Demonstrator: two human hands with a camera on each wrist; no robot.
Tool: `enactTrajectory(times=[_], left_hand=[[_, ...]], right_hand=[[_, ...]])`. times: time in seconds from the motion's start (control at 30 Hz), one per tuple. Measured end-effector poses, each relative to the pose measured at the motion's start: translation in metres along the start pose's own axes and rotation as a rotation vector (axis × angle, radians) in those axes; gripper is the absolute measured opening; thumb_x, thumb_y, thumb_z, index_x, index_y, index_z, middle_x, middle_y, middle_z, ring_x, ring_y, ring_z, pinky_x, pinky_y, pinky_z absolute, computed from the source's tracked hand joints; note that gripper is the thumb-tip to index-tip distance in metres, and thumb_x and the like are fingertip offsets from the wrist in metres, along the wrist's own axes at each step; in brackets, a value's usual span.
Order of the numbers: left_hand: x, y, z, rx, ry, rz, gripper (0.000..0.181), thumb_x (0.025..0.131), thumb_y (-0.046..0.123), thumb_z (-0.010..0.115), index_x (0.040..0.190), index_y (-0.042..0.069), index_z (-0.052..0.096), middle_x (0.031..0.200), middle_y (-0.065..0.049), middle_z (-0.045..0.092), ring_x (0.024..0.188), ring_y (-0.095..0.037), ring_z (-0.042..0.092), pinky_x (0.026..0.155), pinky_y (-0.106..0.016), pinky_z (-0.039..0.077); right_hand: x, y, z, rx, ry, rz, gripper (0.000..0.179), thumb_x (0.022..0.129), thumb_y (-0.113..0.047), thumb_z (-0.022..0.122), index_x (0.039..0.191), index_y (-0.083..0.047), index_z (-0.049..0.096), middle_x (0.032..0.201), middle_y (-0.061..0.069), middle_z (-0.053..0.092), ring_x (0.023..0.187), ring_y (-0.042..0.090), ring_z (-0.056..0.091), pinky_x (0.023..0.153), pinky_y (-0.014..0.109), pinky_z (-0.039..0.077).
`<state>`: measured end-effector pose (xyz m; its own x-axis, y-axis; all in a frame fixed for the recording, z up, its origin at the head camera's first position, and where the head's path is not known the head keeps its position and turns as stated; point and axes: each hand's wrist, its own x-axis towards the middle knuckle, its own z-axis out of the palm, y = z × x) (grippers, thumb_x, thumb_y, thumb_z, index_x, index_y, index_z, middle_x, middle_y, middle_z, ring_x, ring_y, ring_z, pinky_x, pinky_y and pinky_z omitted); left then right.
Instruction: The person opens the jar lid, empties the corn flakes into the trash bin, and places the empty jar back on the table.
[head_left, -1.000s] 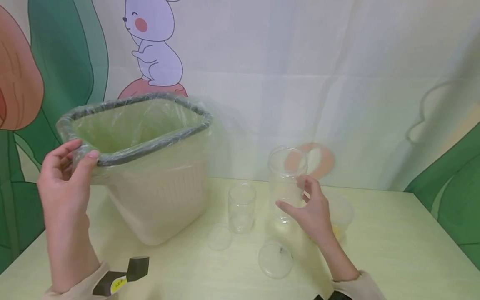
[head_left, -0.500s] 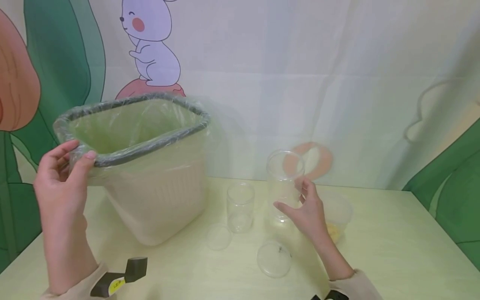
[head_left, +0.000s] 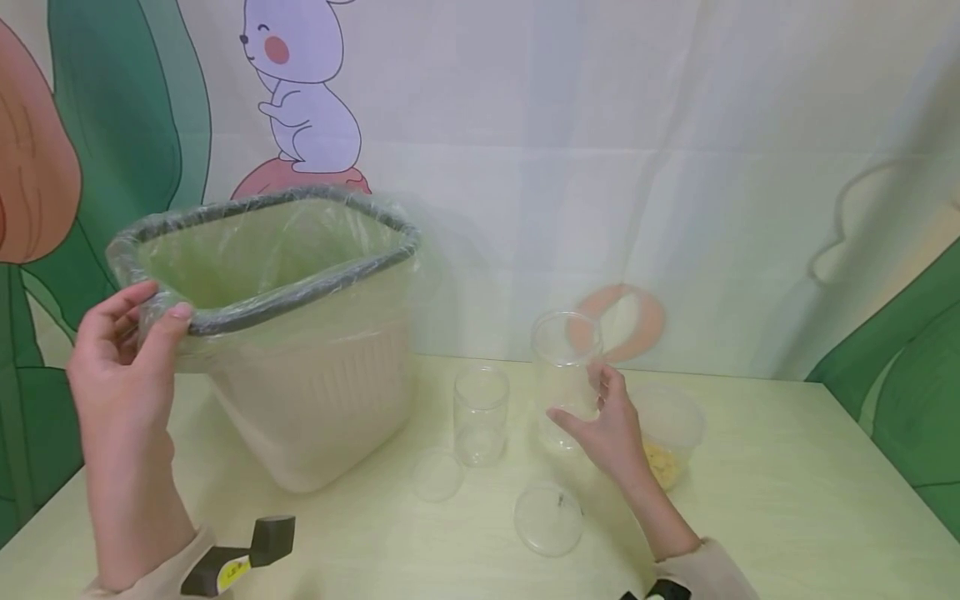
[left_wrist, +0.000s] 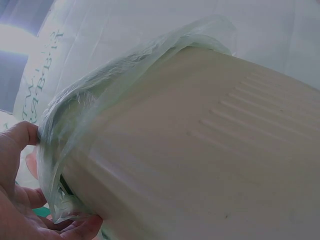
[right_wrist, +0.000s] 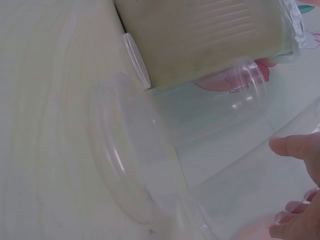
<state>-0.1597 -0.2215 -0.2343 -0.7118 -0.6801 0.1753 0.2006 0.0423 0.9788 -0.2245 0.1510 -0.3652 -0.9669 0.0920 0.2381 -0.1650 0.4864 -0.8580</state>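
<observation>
Gripping taller clear jar (head_left: 564,379) | right hand (head_left: 609,429) | at jar's right side

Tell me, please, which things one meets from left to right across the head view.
Bin, small lid, short jar, tall jar, tub. The larger lid lies in front of the tall jar, so I omit it.

Table (head_left: 810,500): we see it pale
Standing: we count bin (head_left: 315,392), shorter jar (head_left: 482,417), tub (head_left: 675,427)
Flat: larger lid (head_left: 549,522), smaller lid (head_left: 438,476)
</observation>
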Motion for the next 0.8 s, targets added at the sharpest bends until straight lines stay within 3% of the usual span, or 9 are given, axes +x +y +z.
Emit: enactTrajectory(times=[0.43,0.8], left_hand=[[0.0,-0.003,0.003,0.059,0.024,0.041,0.035,0.087,0.02,0.061,0.121,0.021,0.054,0.109,0.009,0.04,0.098,-0.006,0.035,0.079,-0.022,0.031],[0.0,-0.004,0.003,0.059,0.028,0.039,0.035,0.086,0.021,0.062,0.121,0.022,0.054,0.112,0.008,0.04,0.102,-0.007,0.035,0.083,-0.023,0.031]], right_hand=[[0.002,0.009,0.003,-0.023,-0.009,0.02,0.08,0.073,-0.016,0.075,0.135,-0.001,0.026,0.139,0.02,0.034,0.13,0.036,0.03,0.105,0.043,0.028],[0.003,0.012,0.003,-0.054,-0.055,0.021,0.083,0.079,-0.021,0.071,0.139,0.0,0.016,0.143,0.021,0.027,0.134,0.035,0.022,0.107,0.046,0.022]])
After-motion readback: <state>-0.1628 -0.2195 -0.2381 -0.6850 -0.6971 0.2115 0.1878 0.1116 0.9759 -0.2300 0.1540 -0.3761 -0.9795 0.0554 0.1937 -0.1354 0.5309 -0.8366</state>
